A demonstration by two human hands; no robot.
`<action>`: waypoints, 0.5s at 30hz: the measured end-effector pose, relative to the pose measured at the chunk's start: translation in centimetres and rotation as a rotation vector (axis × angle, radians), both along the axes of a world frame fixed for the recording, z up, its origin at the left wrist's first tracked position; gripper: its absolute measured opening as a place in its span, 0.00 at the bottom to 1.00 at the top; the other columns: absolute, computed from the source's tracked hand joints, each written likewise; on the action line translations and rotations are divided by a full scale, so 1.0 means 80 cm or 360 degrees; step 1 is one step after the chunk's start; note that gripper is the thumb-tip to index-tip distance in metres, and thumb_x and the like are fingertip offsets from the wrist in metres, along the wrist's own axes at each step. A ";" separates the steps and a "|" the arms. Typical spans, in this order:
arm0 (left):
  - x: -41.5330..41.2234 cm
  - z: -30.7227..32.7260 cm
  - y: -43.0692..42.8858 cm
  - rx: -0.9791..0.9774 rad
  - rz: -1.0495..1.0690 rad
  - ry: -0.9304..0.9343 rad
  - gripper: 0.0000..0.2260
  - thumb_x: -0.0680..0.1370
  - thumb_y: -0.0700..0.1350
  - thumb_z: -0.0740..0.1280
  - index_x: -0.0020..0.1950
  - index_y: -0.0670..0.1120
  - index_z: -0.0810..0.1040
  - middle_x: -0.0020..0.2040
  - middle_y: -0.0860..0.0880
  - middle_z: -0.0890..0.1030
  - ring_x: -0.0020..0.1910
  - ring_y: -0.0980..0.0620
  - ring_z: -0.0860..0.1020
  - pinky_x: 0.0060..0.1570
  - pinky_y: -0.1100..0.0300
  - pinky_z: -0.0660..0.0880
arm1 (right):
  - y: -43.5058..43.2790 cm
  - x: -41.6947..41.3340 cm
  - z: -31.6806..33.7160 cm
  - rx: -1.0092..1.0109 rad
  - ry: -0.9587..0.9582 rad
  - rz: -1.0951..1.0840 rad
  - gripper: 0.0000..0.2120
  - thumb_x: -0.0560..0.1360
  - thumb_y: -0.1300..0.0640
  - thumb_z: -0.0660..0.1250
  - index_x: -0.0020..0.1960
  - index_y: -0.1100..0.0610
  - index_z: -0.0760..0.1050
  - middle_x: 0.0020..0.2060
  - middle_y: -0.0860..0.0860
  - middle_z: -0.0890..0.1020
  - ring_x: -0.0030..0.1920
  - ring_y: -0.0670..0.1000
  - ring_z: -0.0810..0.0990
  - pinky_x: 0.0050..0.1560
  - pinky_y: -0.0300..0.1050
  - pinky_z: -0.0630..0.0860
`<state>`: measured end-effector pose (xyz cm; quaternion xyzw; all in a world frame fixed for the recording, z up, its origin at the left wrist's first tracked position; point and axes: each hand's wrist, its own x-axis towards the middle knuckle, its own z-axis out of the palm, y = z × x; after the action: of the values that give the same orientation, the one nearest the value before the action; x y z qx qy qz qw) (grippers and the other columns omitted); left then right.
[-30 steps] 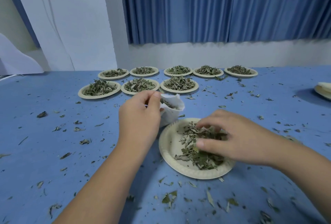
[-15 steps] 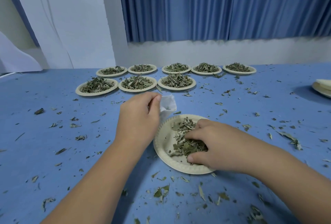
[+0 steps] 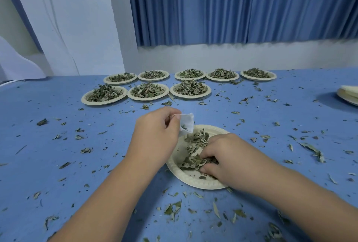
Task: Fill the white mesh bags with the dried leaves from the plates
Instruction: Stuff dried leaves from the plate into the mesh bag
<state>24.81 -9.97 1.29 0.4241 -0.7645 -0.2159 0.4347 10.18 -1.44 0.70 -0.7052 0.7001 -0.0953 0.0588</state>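
My left hand (image 3: 155,135) pinches a small white mesh bag (image 3: 187,123) by its rim, just above the far left edge of a cream paper plate (image 3: 180,172). A few leaf bits show through the bag. On the plate lies a loose heap of dried leaves (image 3: 195,148). My right hand (image 3: 226,156) reaches into that heap with curled fingers, gripping a bunch of leaves at the near right of the plate.
Several more plates heaped with dried leaves (image 3: 190,88) stand in two rows at the back of the blue table (image 3: 58,164). Leaf scraps (image 3: 311,149) litter the whole cloth. A stack of plates (image 3: 348,94) sits at the right edge.
My right hand has dug lower into the leaves toward the plate's near side. The bag in my left hand looks more folded and closer to the plate.
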 end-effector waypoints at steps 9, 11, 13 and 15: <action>0.005 0.014 0.009 -0.0043 0.0325 -0.0363 0.13 0.78 0.56 0.65 0.42 0.50 0.67 0.35 0.52 0.75 0.33 0.56 0.73 0.28 0.60 0.66 | 0.007 -0.016 0.006 -0.0261 -0.0401 -0.0064 0.08 0.73 0.48 0.71 0.50 0.49 0.83 0.44 0.44 0.80 0.47 0.44 0.76 0.50 0.44 0.74; 0.007 0.017 0.010 -0.0071 0.0390 -0.0630 0.19 0.79 0.58 0.61 0.34 0.48 0.65 0.30 0.50 0.70 0.29 0.54 0.69 0.25 0.58 0.60 | 0.006 -0.019 0.008 -0.0322 -0.0510 -0.0129 0.07 0.72 0.48 0.72 0.47 0.48 0.83 0.43 0.42 0.80 0.46 0.42 0.76 0.49 0.40 0.74; 0.008 0.018 0.011 -0.0040 0.0333 -0.0726 0.23 0.81 0.57 0.59 0.30 0.47 0.62 0.27 0.49 0.67 0.26 0.53 0.66 0.25 0.58 0.57 | 0.004 -0.022 0.010 -0.0380 -0.0624 -0.0201 0.05 0.71 0.48 0.73 0.46 0.46 0.83 0.43 0.40 0.80 0.45 0.40 0.77 0.44 0.31 0.72; 0.008 0.018 0.011 0.0034 0.0226 -0.0723 0.23 0.81 0.55 0.59 0.28 0.47 0.63 0.26 0.50 0.66 0.25 0.53 0.66 0.25 0.60 0.57 | 0.002 -0.026 0.011 -0.0428 -0.0675 -0.0260 0.05 0.70 0.48 0.73 0.46 0.46 0.83 0.42 0.39 0.80 0.44 0.39 0.77 0.41 0.27 0.68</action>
<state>25.49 -9.07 2.72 0.5190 -0.8087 -0.0921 0.2611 8.09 -1.27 1.58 -0.6120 0.7079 -0.3375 0.1022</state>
